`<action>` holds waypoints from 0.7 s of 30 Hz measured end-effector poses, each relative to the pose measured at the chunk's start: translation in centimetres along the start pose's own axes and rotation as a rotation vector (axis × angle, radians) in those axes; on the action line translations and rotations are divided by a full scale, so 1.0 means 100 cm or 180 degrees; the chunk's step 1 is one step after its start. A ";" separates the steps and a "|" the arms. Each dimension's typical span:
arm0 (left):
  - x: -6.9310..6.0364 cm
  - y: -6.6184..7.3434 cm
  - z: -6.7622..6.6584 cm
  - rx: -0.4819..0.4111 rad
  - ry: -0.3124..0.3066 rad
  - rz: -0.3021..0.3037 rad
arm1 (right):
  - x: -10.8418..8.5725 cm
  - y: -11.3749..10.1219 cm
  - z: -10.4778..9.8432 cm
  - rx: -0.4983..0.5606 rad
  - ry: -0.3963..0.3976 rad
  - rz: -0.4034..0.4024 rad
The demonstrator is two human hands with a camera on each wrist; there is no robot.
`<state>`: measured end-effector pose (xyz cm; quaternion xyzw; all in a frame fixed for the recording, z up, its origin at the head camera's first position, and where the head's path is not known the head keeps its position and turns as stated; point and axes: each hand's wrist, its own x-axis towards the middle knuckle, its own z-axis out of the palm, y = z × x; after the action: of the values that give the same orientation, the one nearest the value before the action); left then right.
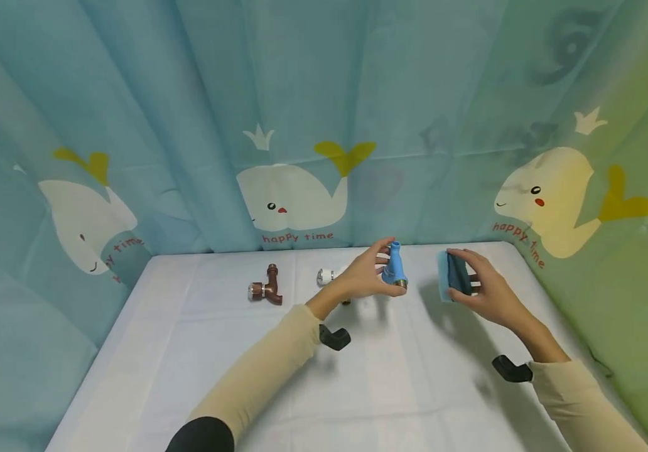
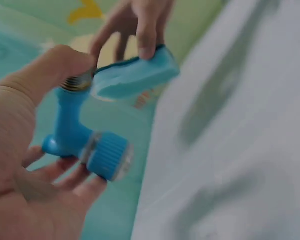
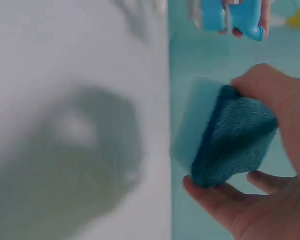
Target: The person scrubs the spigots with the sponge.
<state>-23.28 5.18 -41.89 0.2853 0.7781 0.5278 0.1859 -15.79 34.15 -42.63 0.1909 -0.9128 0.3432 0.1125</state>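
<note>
The person's left hand (image 1: 365, 275) holds a bright blue tap with a shiny brass screw end (image 2: 77, 82) and a ridged blue knob (image 2: 107, 155). The hand is part open, its fingers and thumb bent round the tap (image 1: 395, 267). The thumb presses on the brass end, and the fingers hold the other side, near the knob. The tap is up in the air over a table with a smooth white cloth (image 1: 403, 389).

The right hand (image 1: 490, 292) holds a thick two-colour sponge (image 1: 458, 276), dark blue-green and rough on one side, pale blue and soft on the other. This hand is part open too, with the thumb on one edge and the fingers on the other edge. The rough side faces the palm, and the pale side faces the tap. The sponge is also up off the cloth, and there is a gap between it and the tap.

A brown tap with a shiny-ended knob (image 1: 271, 290) lies on the cloth, to the left of the left hand. A white tap with a silver knob (image 1: 325, 277) is between them, mostly hidden by the left hand and wrist. Both arms have cream sleeves (image 1: 279, 351). Behind the table hangs a blue-green curtain (image 1: 414, 94) with white whales (image 1: 296, 194) and red words that say "happy time"
</note>
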 end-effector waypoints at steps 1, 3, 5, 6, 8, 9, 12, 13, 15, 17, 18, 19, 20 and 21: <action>-0.009 0.000 -0.003 -0.0315 0.0049 0.0024 | 0.000 -0.008 0.004 0.0120 0.0044 -0.0021; -0.028 0.000 -0.009 -0.0837 0.0138 0.0094 | 0.001 -0.028 0.014 0.0376 0.0087 -0.0050; -0.046 -0.001 -0.013 -0.1216 0.0203 0.0171 | 0.003 -0.049 0.025 0.0585 0.0082 -0.0090; -0.054 -0.002 -0.014 -0.1339 0.0212 0.0226 | 0.004 -0.060 0.031 0.0669 0.0068 -0.0126; -0.068 -0.003 -0.016 -0.1458 0.0210 0.0334 | 0.007 -0.082 0.041 0.0792 0.0028 -0.0266; -0.074 -0.004 -0.016 -0.1464 0.0205 0.0398 | 0.009 -0.092 0.046 0.0827 0.0008 -0.0360; -0.090 -0.006 -0.019 -0.1369 0.0224 0.0567 | 0.014 -0.116 0.057 0.0700 0.0007 -0.0660; -0.095 -0.006 -0.020 -0.1359 0.0234 0.0610 | 0.015 -0.121 0.060 0.0618 0.0015 -0.0741; -0.104 -0.006 -0.022 -0.1344 0.0264 0.0663 | 0.015 -0.127 0.067 0.0480 0.0020 -0.0829; -0.110 -0.006 -0.025 -0.1389 0.0279 0.0670 | 0.016 -0.127 0.072 0.0370 0.0021 -0.0837; -0.112 -0.007 -0.026 -0.1423 0.0281 0.0663 | 0.016 -0.126 0.074 0.0350 0.0023 -0.0817; -0.114 -0.007 -0.027 -0.1441 0.0291 0.0636 | 0.017 -0.124 0.076 0.0345 0.0028 -0.0807; -0.116 -0.008 -0.029 -0.1433 0.0311 0.0621 | 0.017 -0.125 0.077 0.0362 0.0025 -0.0784; -0.118 -0.008 -0.030 -0.1436 0.0326 0.0613 | 0.018 -0.126 0.077 0.0387 0.0010 -0.0793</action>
<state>-16.15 -4.73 -41.67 0.2823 0.6182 0.7172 0.1540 -12.61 19.82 -40.42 0.3087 -0.8593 0.3815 0.1439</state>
